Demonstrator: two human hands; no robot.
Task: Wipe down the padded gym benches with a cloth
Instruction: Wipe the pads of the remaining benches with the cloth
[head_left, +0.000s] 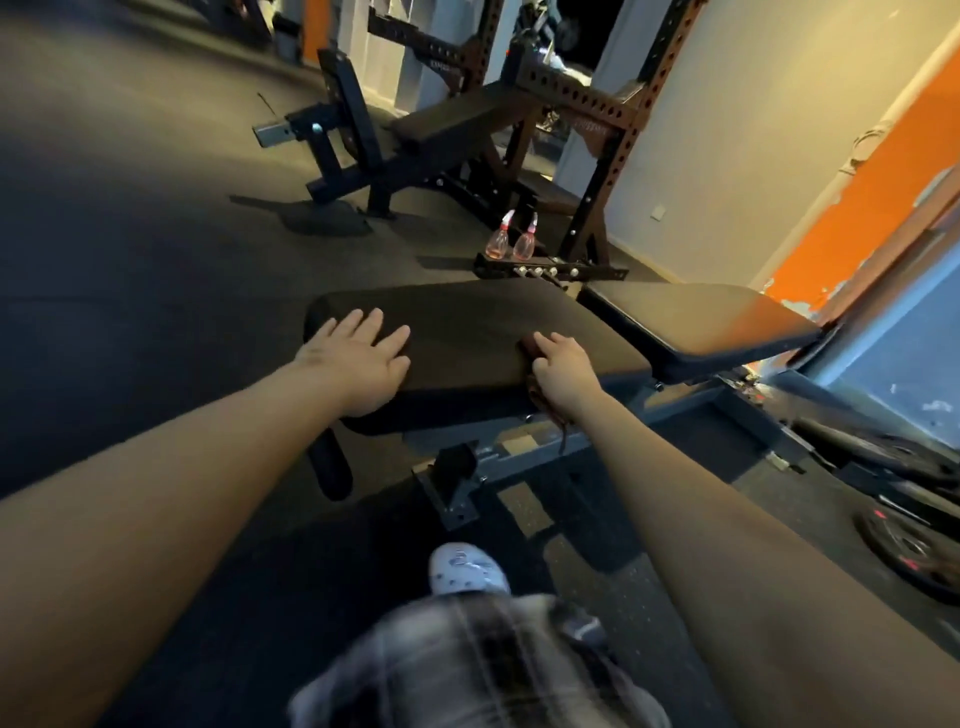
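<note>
Our plaid trouser knee (467, 665) sits closest. Past it, our left hand (358, 358) lies spread flat on the left end of the gym bench pad (467, 322). Our right hand (563, 371) grips a dark cloth (529, 347) at the pad's near edge, and most of the pad's length stretches leftward from the cloth.

Pretty clearly a gym, weights area. Up front there's an adjustable padded bench (467, 322) on a steel frame, and further back a second padded bench (457, 119) sits inside a power rack (613, 171) with those hole-punched uprights. The floor (130, 260) is dark rubber matting all over. A weight plate (914, 551) sits on the floor at the right edge. Two spray bottles (511, 241) stand on the rack's base. The walls are grey with an orange section (857, 208), and the paint's peeling in spots.
</note>
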